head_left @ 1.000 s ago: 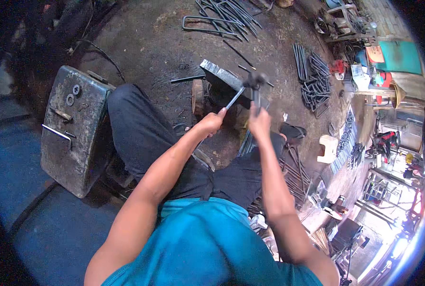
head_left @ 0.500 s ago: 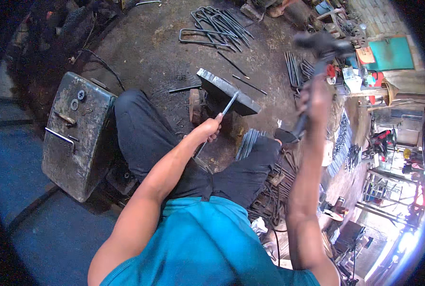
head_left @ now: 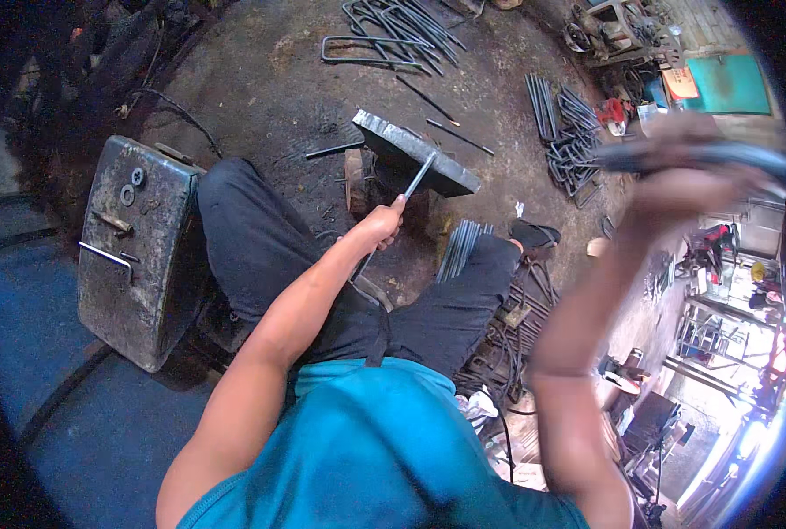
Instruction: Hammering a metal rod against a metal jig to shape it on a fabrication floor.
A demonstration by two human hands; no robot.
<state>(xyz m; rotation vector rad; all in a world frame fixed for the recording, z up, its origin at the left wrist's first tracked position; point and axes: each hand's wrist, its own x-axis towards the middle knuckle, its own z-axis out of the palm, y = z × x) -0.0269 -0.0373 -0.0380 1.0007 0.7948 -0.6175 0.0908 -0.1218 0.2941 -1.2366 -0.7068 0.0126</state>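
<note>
My left hand (head_left: pixel 382 225) is closed round a thin steel rod (head_left: pixel 419 176). The rod's far end rests on the top edge of a thick, flat steel block (head_left: pixel 411 152), which stands tilted in front of me like an anvil. On the right, my right hand (head_left: pixel 675 198) is raised, smeared by motion, and gripped on a hammer (head_left: pixel 644 157). The hammer is blurred too, and well apart from the rod. Near my right knee lies a bundle of straight steel rods (head_left: pixel 462 249).
Bent U-shaped rods (head_left: pixel 393 40) lie heaped on the floor ahead, more bent rods (head_left: pixel 569 132) to the right. Loose rods (head_left: pixel 459 137) lie beyond the block. At left stands a worn metal box (head_left: pixel 137 256) with a bent rod, washer and bolt on top.
My right hand has swung the hammer outward to the right, lower in the picture. My left hand still holds the rod on the block, and the whole view has shifted slightly.
</note>
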